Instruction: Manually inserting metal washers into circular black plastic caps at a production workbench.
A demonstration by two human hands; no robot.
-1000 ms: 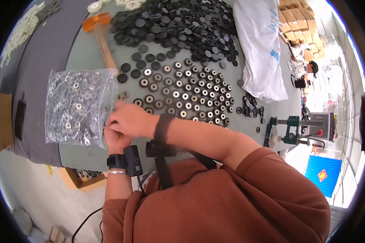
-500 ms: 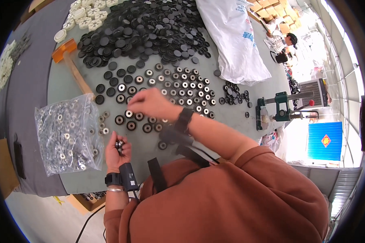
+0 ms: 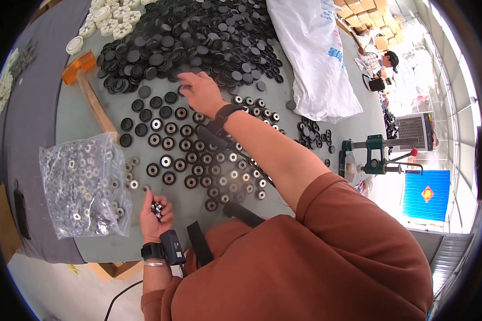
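My left hand (image 3: pixel 156 215) is curled palm up near the table's front edge, with several small metal bearings (image 3: pixel 157 209) in its fingers. My right hand (image 3: pixel 202 93) reaches over to the lower edge of a big heap of black round caps (image 3: pixel 198 40). Its thumb and forefinger are apart beside one black cap (image 3: pixel 184 91); I cannot tell whether they touch it. Below that arm, rows of black caps with metal bearings in their centres (image 3: pixel 186 130) cover the table, partly hidden by the forearm. Several caps without bearings (image 3: pixel 145 115) lie to the left of them.
A clear plastic bag of bearings (image 3: pixel 83 187) lies at left, near loose bearings (image 3: pixel 134 184). An orange-headed mallet (image 3: pixel 93 99) rests above it. White plastic parts (image 3: pixel 110 21) sit far left; a white sack (image 3: pixel 318 69) and a green hand press (image 3: pixel 375 152) stand to the right.
My right hand has moved away from the bearing-fitted caps, up to the edge of the black heap. The left hand stays nearly in place, still holding bearings. The whole view has shifted slightly.
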